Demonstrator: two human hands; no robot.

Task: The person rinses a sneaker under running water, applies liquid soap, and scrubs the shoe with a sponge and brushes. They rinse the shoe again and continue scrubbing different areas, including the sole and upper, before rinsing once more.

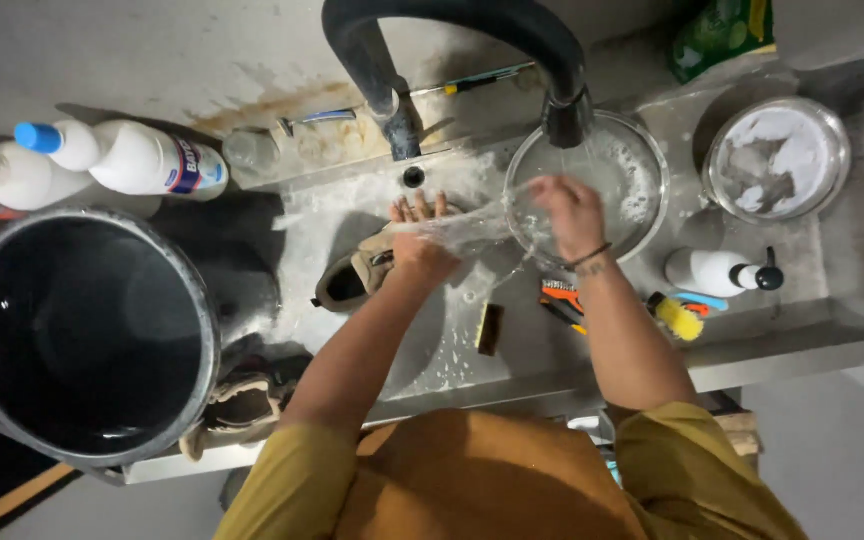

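Clear plastic sheet is held stretched under the tap, at 12 o'clock, so water runs over it. Left hand lies spread beneath; right hand pinches its edge above glass bowl. Shoe rests at 9 o'clock.

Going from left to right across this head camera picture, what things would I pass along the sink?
Big dark bucket → white bottles lying on their sides → brown shoe → left hand → right hand in the clear glass bowl → yellow brush → white pump bottle → second bowl with white residue.
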